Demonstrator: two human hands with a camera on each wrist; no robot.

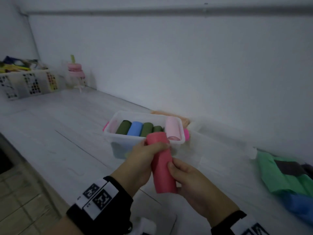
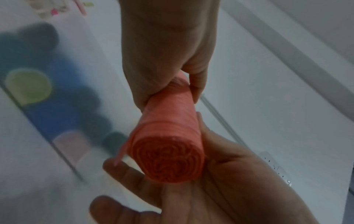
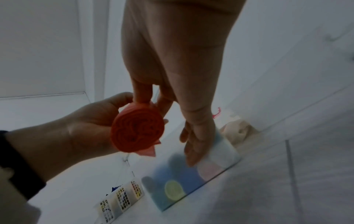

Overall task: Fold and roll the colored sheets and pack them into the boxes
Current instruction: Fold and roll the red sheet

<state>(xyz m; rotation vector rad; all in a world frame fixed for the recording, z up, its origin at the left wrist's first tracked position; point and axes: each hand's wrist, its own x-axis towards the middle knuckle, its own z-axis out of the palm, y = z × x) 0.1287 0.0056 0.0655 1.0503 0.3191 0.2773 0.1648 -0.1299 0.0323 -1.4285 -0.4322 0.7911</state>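
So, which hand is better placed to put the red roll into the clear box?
Probably the left hand. It grips the red roll at its far end, nearest the clear box. The right hand holds only the near end, farther from the box.

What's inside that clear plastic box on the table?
The clear plastic box holds rolled sheets side by side: dark green rolls, a blue roll and a pale pink roll. The red roll in both hands covers part of the row.
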